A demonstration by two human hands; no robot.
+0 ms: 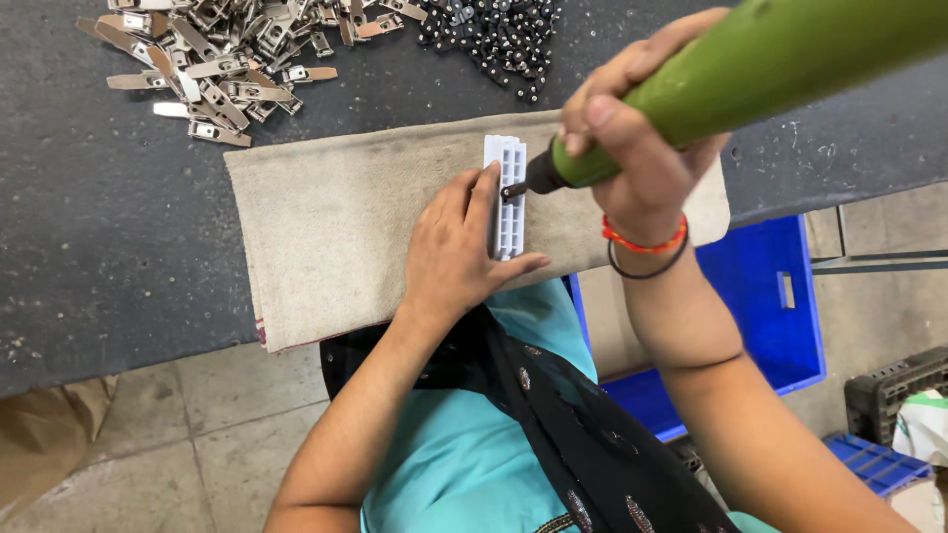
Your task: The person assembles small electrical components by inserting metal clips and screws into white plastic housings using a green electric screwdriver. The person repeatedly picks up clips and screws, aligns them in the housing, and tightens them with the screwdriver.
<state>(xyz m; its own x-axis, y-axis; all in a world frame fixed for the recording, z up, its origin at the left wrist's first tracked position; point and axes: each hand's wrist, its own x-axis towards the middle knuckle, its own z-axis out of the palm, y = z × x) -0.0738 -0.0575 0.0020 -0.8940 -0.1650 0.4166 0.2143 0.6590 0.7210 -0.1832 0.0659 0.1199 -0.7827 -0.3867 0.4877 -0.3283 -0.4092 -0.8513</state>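
Note:
A white plastic part (508, 212), long and ribbed with small pockets, lies on a beige cloth (336, 227) spread over the dark table. My left hand (456, 247) presses on it from the left, fingers along its edge and thumb at its near end. My right hand (632, 138) grips a green power screwdriver (750, 69), held slanted, with its dark tip (515, 188) touching the upper part of the white piece.
A heap of small metal clips (222, 54) lies at the table's far left. A pile of small black parts (499, 35) sits at the far middle. A blue crate (765, 316) stands on the floor at right, beside a dark crate (894, 390).

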